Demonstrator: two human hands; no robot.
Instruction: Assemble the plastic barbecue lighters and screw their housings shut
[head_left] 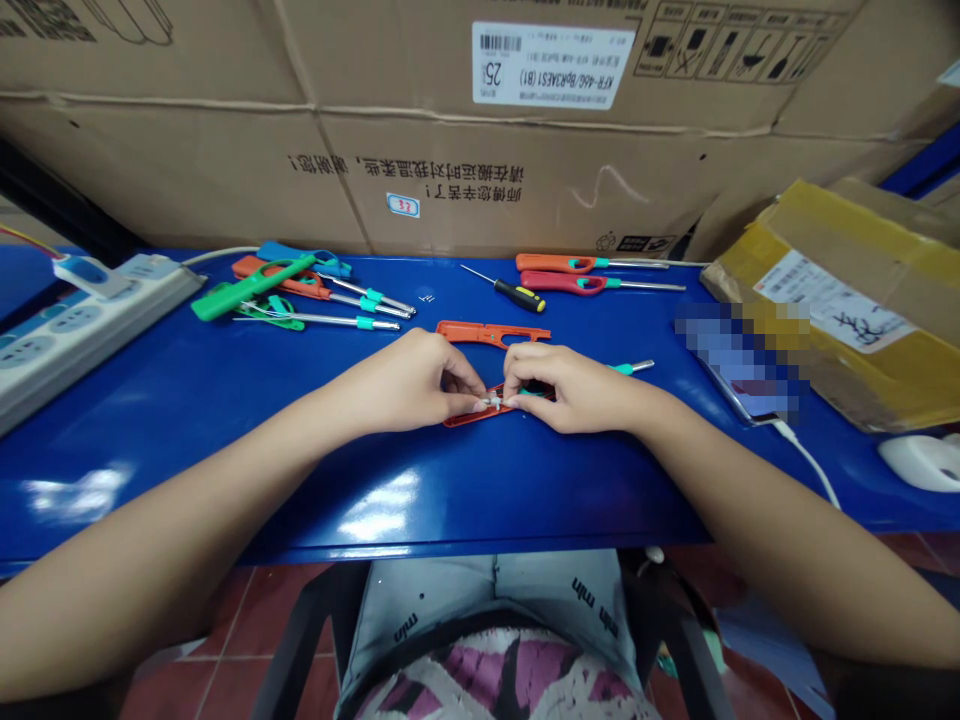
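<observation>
My left hand [424, 385] and my right hand [566, 390] meet at the middle of the table, thumbs and fingers pinched around a small white part [494, 402]. That part sits in or just over an orange lighter casing half [466, 414], which lies partly hidden under my fingers. To the right of my right hand, a metal lighter tube with a teal collar [634, 368] sticks out. Just beyond my hands lies another orange casing half [491, 333]. The white part's exact kind is too small to tell.
Behind are a screwdriver [517, 294], several tiny screws [427, 298], an orange lighter [555, 263] and a red lighter [562, 283]. Lighter pieces [255, 287] pile up at left near a power strip [97, 320]. Rightward lie a phone [742, 370] and taped box [847, 300].
</observation>
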